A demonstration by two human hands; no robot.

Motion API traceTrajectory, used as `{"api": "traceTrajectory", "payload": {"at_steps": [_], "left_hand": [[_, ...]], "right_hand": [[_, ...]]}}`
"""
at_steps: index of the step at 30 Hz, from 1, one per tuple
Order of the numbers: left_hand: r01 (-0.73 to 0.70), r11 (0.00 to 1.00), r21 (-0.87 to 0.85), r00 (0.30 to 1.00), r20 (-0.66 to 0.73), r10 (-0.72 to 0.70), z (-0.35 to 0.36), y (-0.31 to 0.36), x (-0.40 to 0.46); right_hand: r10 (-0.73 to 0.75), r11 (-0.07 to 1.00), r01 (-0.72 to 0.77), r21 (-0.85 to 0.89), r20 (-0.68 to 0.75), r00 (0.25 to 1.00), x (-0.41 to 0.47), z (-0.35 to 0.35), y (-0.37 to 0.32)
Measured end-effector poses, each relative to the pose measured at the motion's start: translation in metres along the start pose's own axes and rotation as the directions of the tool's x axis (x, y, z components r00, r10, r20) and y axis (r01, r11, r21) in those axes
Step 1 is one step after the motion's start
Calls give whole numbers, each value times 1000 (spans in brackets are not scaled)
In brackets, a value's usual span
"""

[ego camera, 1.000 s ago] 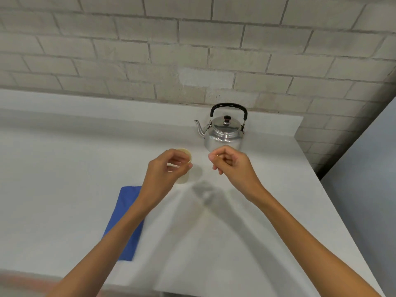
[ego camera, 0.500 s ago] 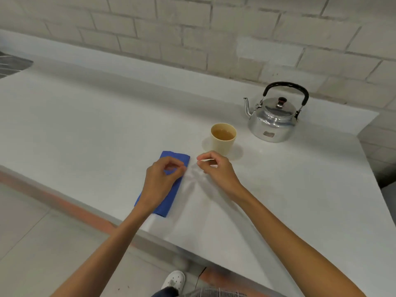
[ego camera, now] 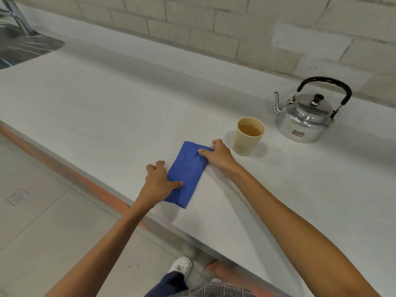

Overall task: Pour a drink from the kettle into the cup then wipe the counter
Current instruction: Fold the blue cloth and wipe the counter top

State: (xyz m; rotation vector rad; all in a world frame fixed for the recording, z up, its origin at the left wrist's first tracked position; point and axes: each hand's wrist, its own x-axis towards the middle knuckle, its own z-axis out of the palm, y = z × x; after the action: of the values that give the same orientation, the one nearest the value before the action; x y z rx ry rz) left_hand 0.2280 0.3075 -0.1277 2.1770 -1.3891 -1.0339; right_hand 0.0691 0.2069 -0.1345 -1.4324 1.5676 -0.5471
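the left hand (ego camera: 159,182) is laid on the near left edge of the folded blue cloth (ego camera: 186,174), thumb pressed onto the fabric and fingers curled beside it; the right hand (ego camera: 218,155) is closed over the far right corner, fingertips pinching the cloth there. the cloth is spread flat on the white counter (ego camera: 107,103), close to its front edge. just beyond the right hand the cup (ego camera: 248,137) is seen upright and filled with amber drink, with the kettle (ego camera: 305,115) set apart behind it. the cloth is judged soft, light and limp, best gathered at its edges. the full cup is easily knocked, so wiping should be kept clear of it.
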Motion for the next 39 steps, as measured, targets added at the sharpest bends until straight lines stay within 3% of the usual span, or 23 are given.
{"api": "traceTrajectory", "payload": {"at_steps": [3,10,17,21,26,30,33,39], "left_hand": [[30,999,14,995,92,-31,-5,6,6],[-62,992,109,968,247,33,10,22,1],[-181,977,110,915,383,127,54,47,-16],[-280,941,192,909,369,195,67,54,-21],[-416,867,274,897,281,342,62,44,-20],[-543,784,300,840,211,500,51,40,-4],[-615,680,399,789,309,532,50,38,2],[-673,681,288,711,508,487,39,40,4]], "right_hand": [[3,1000,-3,13,-54,999,0,3,-4],[-69,998,70,-1,-211,975,-24,-15,20],[-2,1000,-6,-23,-345,939,-57,-57,60],[13,997,-40,-61,-390,921,-66,-61,66],[-227,941,62,-334,-480,848,-76,-23,57],[-246,873,34,-487,-377,893,-76,15,52],[-228,845,-7,-535,-372,900,-73,26,56],[-265,812,35,-582,-315,911,-94,27,75]]}}
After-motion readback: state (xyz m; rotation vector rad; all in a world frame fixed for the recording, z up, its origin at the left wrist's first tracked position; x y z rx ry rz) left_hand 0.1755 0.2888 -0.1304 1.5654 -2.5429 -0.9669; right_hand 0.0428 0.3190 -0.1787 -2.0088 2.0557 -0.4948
